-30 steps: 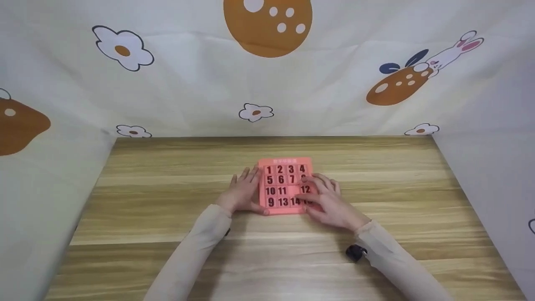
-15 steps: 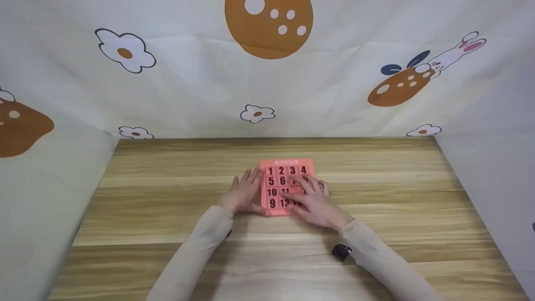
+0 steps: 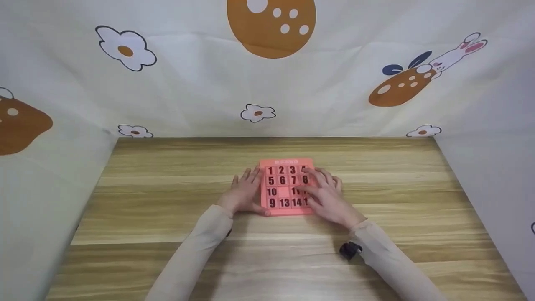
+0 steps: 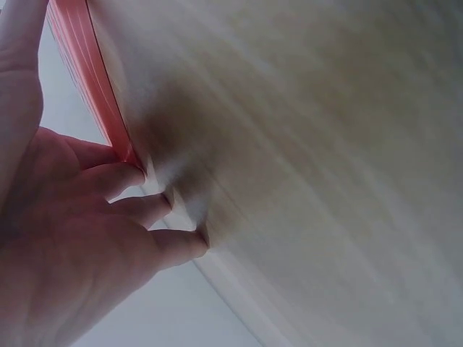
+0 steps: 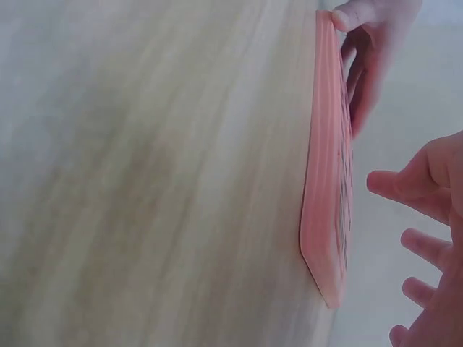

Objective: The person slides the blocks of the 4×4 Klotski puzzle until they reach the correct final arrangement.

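A pink number sliding puzzle (image 3: pixel 284 211) lies flat on the wooden table. In its third row, a gap (image 3: pixel 284 192) shows between the 10 tile (image 3: pixel 271 192) and the 11 tile. Along the puzzle's left side rests my left hand (image 3: pixel 243 195), thumb on the near left corner and fingers spread by the side edge. In the left wrist view, several fingertips (image 4: pixel 189 248) touch the tabletop beside the puzzle. My right hand (image 3: pixel 332 200) hovers over the puzzle's right side with loosely bent fingers, covering parts of the 4, 12 and bottom right tiles. Its fingers (image 5: pixel 427 248) stand apart from the puzzle.
The wooden table (image 3: pixel 167 159) spreads out on all sides of the puzzle. Behind it hangs a pale cloth (image 3: pixel 200 83) printed with flowers and orange shapes, and pale walls (image 3: pixel 493 138) close in both sides. A black wrist camera (image 3: pixel 350 251) hangs below the right sleeve.
My right hand moved left over the puzzle, then back right. The 11 tile slid one place right, so the gap moved from the third column to the second. My left hand stayed put.
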Available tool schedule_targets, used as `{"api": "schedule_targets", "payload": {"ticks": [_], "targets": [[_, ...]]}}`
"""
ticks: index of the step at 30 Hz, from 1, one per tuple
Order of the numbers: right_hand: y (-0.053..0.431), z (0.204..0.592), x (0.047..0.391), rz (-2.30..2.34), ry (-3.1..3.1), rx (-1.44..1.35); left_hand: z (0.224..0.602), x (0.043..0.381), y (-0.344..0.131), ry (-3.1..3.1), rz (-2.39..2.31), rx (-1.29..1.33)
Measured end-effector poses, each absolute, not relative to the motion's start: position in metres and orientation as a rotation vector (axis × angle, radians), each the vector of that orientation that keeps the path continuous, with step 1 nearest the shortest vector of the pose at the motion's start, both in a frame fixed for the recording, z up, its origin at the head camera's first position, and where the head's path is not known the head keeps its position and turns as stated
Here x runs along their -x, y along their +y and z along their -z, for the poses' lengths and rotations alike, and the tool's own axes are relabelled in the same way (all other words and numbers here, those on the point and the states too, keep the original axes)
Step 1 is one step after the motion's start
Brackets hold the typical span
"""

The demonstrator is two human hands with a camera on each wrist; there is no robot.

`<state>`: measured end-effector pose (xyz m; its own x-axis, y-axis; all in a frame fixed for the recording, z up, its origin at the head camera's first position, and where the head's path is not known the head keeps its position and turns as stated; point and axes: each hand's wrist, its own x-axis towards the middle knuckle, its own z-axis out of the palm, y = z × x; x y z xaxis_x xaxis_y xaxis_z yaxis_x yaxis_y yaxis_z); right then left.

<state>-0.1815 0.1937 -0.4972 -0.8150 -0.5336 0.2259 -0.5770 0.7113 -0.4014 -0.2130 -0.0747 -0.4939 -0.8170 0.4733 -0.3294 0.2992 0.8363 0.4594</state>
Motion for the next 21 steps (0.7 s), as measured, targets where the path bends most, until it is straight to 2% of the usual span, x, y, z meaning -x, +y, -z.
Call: {"api": "schedule_targets", "payload": {"ticks": [4,12,18,21], "targets": [[0.184,0.498,0.182,-0.714,-2.84,-0.923,0.493,0.213,-0.074,2.584,-0.541,-0.581],[0.148,0.499,0.182,-0.549,-2.965,-1.11,0.495,0.213,-0.073,2.586,-0.545,-0.602],[0.158,0.496,0.182,-0.614,-2.914,-0.991,0.495,0.214,-0.073,2.576,-0.534,-0.577],[0.165,0.495,0.181,-0.647,-2.886,-1.098,0.494,0.214,-0.074,2.574,-0.528,-0.563]]}}
